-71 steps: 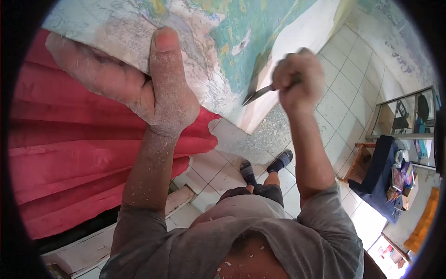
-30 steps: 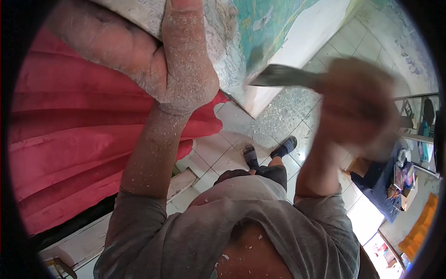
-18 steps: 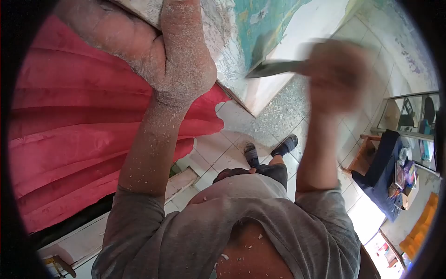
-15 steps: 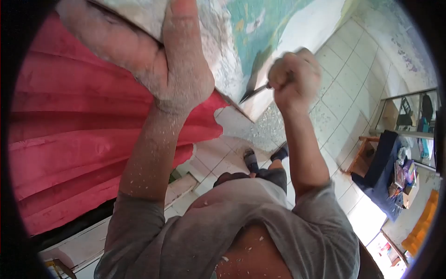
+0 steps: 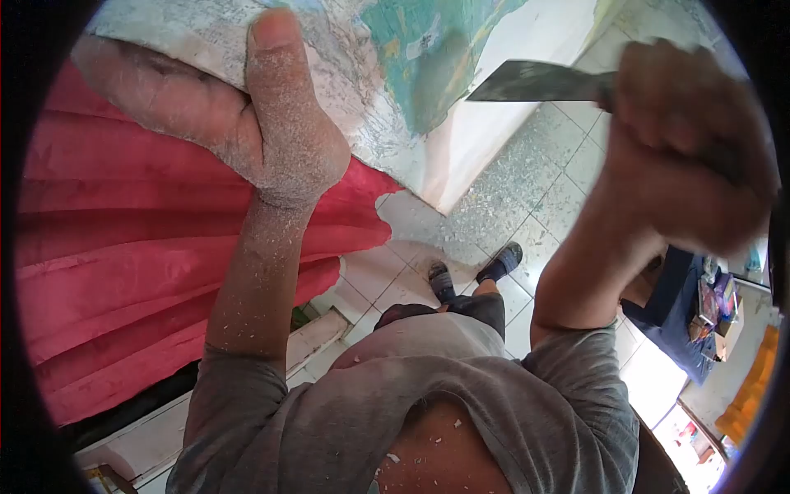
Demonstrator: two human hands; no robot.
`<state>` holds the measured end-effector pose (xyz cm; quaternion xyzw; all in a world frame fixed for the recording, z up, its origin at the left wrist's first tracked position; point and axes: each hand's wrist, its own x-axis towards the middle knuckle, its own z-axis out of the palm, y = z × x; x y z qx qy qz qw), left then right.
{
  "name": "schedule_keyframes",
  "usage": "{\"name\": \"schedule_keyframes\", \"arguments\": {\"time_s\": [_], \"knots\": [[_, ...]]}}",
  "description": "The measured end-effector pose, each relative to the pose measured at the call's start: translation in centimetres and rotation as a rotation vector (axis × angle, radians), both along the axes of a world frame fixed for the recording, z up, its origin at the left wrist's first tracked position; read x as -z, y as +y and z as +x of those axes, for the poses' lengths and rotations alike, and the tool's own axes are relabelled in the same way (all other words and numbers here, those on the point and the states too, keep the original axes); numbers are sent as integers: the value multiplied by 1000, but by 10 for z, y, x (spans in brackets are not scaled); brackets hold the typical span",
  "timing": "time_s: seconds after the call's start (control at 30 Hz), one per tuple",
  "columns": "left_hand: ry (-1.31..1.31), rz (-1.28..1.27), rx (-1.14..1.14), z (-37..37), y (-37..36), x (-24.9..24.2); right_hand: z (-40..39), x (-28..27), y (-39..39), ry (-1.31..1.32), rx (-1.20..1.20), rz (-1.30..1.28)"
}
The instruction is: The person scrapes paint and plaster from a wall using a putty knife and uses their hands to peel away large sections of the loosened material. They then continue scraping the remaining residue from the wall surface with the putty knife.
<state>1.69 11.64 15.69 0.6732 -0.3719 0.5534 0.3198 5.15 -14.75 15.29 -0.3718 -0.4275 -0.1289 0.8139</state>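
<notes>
My right hand (image 5: 691, 140), slightly blurred, is closed around the handle of a putty knife. The putty knife's flat metal blade (image 5: 539, 82) widens toward a slanted end and points left, in front of the painted wall. Green paint (image 5: 436, 58) covers part of this wall, beside bare, rough white plaster (image 5: 346, 90). My left hand (image 5: 288, 140), coated in pale dust, rests along the wall's edge with thumb up and fingers stretched out; the fingertips are partly hidden.
A red curtain (image 5: 140, 239) hangs at the left. Paint chips (image 5: 510, 169) litter the tiled floor below the wall corner, near my feet in dark slippers (image 5: 500, 262). At the right, dark blue cloth (image 5: 671, 305) hangs beside boxes and small items (image 5: 716, 305).
My right hand has swung up and to the right with the putty knife, whose blade has left the lower wall edge. My left hand appears slightly lower and further left.
</notes>
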Motion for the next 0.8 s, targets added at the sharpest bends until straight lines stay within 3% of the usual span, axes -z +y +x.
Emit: {"name": "schedule_keyframes", "arguments": {"time_s": [0.03,0.07,0.13,0.17,0.2,0.23,0.3,0.33,0.37,0.43,0.5,0.57,0.63,0.7,0.8], "knots": [[1,35,-67,-1,4,0,0,-4,-16,-30,-108,39],[0,36,-70,-1,6,-1,27,50,-79,-32,-111,40],[25,75,-90,-1,9,-2,13,86,95,154,320,-121],[26,70,-93,-5,4,1,25,125,85,247,539,-205],[48,15,-30,-6,-4,3,34,157,91,-189,963,-593],[46,-30,32,1,-6,-1,12,157,95,378,434,-279],[44,7,-69,-2,4,-6,4,119,75,326,163,53],[78,37,-136,-6,4,-2,-1,84,60,207,305,9],[81,33,-128,-5,3,0,-4,59,46,83,263,167],[103,18,-30,-5,0,-3,-13,20,-5,148,10,195],[88,63,-71,-5,1,-7,-7,50,20,166,146,182],[68,100,-98,-5,-2,-7,17,95,59,216,-132,280],[119,72,-143,-7,-1,-4,21,83,51,153,-119,322],[102,64,-116,-5,-3,-2,2,39,30,169,92,216],[105,76,-137,-8,2,-3,4,6,-18,-53,-109,114]]}}
